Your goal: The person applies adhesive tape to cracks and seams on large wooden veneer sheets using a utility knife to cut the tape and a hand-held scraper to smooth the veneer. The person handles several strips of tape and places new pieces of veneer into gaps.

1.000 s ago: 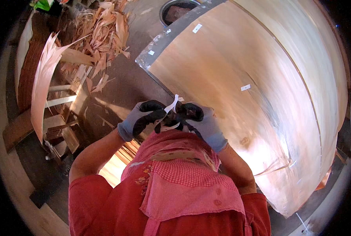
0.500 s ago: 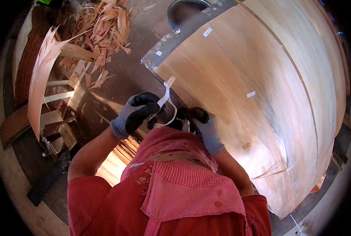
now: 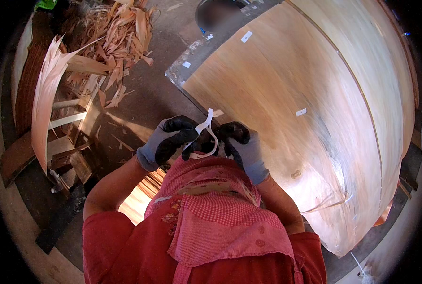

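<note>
My left hand [image 3: 170,142], in a grey glove with black-coated fingers, pinches a thin white paper tape [image 3: 214,137]. Small holes show along the tape, which twists up to a point and loops back down between my hands. Close on its right is my right hand [image 3: 248,154], gloved the same way, with its fingers curled in front of my chest. A small pale bit shows at those fingers, but I cannot make out what it is. Beyond both hands lies a large pale wood veneer sheet [image 3: 258,85], with short white tape pieces [image 3: 301,112] on it.
A pile of torn veneer scraps [image 3: 126,33] lies on the floor at the far left. Nearer stands a wooden frame [image 3: 69,118] with a bent veneer piece [image 3: 47,94] against it. The veneer rests on a grey-edged surface [image 3: 185,64]. A round container [image 3: 220,14] is behind it.
My left hand has come nearer to my right hand. The upper bend of the white tape has dropped toward me and shifted slightly right, and its loop is narrower.
</note>
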A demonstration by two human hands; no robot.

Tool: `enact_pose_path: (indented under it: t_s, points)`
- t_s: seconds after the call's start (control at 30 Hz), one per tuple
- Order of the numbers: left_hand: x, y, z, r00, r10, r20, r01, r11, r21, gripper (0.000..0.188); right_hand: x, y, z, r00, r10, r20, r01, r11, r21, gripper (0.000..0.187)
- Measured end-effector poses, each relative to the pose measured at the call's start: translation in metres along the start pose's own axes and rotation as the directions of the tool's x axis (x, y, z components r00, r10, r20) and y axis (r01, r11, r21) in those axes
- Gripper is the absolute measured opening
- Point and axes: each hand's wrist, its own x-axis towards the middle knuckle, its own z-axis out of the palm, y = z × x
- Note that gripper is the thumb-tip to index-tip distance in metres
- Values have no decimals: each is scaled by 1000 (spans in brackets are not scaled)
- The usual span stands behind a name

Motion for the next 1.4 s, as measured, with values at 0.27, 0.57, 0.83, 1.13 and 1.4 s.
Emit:
enact_pose_path:
  t_s: [0.27, 0.57, 0.83, 1.13, 1.4]
  points:
    - [4, -15, -10, 996, 87, -1, -86, 991, 107, 13, 1, -27, 4, 983, 16, 182, -52, 979, 198, 31]
    - [-6, 18, -20, 992, 36, -124, -37, 999, -13, 14, 7, 19, 6, 972, 220, 85, -232, 953, 194, 34]
    - [4, -10, -19, 991, 133, -35, -119, 956, 267, 12, 7, -17, 16, 976, 53, 212, -81, 989, 123, 35]
    - [-17, 4, -52, 983, 147, -114, -154, 987, -54, 15, 4, -1, 35, 854, 429, 295, -454, 891, 18, 25]
    - [-4, 16, -53, 908, 155, -389, -186, 982, -42, 12, -23, 36, 35, 945, 152, 291, -96, 975, -198, 27]
